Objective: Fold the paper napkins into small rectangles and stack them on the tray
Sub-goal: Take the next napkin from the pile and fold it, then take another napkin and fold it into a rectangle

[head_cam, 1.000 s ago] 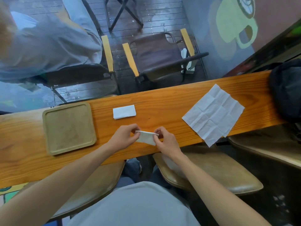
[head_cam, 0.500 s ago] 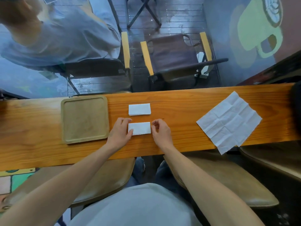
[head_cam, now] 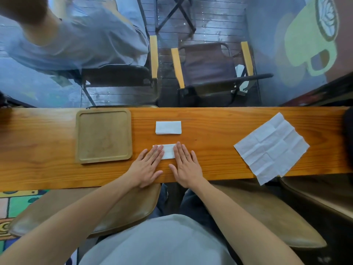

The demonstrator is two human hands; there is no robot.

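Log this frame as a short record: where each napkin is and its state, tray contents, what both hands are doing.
tray: on the counter at left, nothing on it
far folded napkin: small rectangle, lying free mid-counter
near folded napkin: small rectangle, pressed flat under fingertips
unfolded napkin: creased, spread out at right, one corner over the near edge
left hand: flat, open, fingers on the near napkin's left end
right hand: flat, open, fingers on its right end
stacked so far: none

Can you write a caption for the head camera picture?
Both hands flatten a folded napkin beside the tray.
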